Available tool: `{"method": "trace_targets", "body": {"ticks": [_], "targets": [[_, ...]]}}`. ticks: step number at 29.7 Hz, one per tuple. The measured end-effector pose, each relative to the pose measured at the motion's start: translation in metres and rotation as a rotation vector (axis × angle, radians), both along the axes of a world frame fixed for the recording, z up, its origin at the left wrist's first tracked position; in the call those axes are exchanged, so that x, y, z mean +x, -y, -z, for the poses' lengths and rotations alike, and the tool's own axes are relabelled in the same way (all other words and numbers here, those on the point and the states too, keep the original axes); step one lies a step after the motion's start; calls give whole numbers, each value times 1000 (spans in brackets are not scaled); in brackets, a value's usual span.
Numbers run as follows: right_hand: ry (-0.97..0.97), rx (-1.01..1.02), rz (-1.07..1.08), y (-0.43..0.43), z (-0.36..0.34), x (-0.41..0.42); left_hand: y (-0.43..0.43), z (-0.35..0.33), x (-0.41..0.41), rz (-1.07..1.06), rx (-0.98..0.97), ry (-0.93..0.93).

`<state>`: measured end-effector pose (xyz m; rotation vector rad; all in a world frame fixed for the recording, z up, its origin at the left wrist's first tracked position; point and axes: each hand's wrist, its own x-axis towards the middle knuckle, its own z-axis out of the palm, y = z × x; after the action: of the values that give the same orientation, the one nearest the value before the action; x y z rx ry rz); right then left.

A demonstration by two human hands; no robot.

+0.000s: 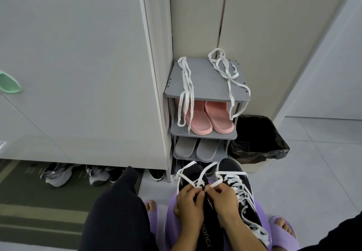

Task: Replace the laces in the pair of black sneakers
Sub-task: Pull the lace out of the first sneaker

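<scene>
Shoe rack (207, 92) tucked in the corner, top shelf doubling as a parking place for two loose laces (186, 86), within reach yet clear of the work (old or spare, cannot tell). Purple stool (170, 211) between the knees, serving as a bench for both black sneakers (238, 174), toes pointing away. Right-side one fully laced; left sneaker (193, 172) only partly threaded. Left hand (188, 201) curled round that shoe's throat, steadying it. Right hand (225, 198) pinching the white lace (215, 182) near an eyelet, seemingly to feed it through.
</scene>
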<state>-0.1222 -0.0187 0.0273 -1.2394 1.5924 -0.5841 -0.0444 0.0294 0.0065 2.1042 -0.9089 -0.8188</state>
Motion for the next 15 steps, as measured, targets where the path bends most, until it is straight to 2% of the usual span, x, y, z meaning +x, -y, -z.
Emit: {"method": "trace_targets", "body": {"ticks": [6,9,15], "targets": [[-84,-56,-11,-2,2,-1,-4,1,-1,15,-37,-161],[-160,-98,4,-2,3,1,-5,-5,-2,26,-3,-139],[-125,-120,27,-4,-2,0,-3,-5,-2,-5,-24,-137]]}}
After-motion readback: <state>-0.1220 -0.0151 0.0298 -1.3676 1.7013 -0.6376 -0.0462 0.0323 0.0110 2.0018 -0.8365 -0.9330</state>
